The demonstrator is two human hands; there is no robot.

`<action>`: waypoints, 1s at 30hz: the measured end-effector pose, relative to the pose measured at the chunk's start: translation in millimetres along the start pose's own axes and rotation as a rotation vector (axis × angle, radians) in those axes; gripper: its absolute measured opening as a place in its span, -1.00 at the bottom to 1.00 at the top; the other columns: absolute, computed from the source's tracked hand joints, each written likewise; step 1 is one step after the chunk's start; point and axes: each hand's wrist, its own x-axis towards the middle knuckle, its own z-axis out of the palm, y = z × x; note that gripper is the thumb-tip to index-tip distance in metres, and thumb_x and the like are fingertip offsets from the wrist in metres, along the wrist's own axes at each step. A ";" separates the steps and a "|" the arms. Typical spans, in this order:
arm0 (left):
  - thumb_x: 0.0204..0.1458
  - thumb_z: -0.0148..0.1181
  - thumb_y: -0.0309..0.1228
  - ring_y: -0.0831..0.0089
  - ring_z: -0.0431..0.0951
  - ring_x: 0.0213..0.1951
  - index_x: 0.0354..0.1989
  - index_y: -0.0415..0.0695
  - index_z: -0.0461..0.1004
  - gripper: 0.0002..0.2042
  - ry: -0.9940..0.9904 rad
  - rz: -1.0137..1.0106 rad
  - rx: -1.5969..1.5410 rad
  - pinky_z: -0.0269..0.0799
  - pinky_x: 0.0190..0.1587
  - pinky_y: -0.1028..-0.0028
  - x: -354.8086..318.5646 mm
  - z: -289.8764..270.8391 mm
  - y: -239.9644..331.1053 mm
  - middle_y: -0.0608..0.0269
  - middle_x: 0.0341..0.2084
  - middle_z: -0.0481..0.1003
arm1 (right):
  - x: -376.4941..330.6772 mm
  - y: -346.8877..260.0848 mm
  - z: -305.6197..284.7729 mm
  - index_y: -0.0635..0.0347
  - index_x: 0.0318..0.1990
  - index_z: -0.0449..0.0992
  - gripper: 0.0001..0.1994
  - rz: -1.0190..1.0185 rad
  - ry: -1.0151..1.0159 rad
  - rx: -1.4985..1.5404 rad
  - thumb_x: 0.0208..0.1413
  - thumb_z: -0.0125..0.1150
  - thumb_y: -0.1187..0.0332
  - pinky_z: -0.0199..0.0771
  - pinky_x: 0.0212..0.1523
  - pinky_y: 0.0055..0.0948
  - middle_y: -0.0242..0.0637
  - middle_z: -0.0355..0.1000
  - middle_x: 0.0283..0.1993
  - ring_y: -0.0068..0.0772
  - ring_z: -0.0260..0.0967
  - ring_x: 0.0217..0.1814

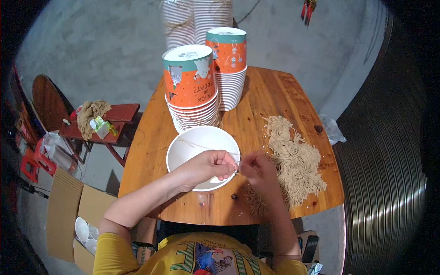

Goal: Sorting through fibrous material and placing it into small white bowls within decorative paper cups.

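A white paper bucket (225, 137) sits on the wooden table in front of me, its round mouth facing up. A thin tan cord (195, 144) runs across its opening toward my fingers. At the bucket's right rim my left hand (211, 166) is closed in a pinch on the cord. My right hand (260, 173), slightly blurred, is just right of it with curled fingers; what they hold is too small to make out. Beside my right hand lies a heap of tan cords (298, 167), partly covered by that hand and forearm.
Stacked orange-and-white paper buckets (190, 85) stand behind the bucket, with another stack (231, 59) further back. At left are a low red bench (126, 112) with more cord and an open cardboard box (64, 215). A ribbed metal shutter (385, 183) is at right.
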 end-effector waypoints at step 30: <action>0.04 0.10 -0.52 0.64 0.44 -0.45 -0.22 -0.18 0.38 -0.87 0.020 -0.094 -0.118 0.36 -0.37 0.69 -2.3 -0.5 1.1 0.35 -0.45 0.41 | -31.4 -8.5 26.2 0.21 -0.26 0.45 -0.84 0.258 0.063 0.320 0.08 0.20 0.34 0.37 -0.22 -0.57 -0.39 0.44 -0.34 -0.59 0.36 -0.28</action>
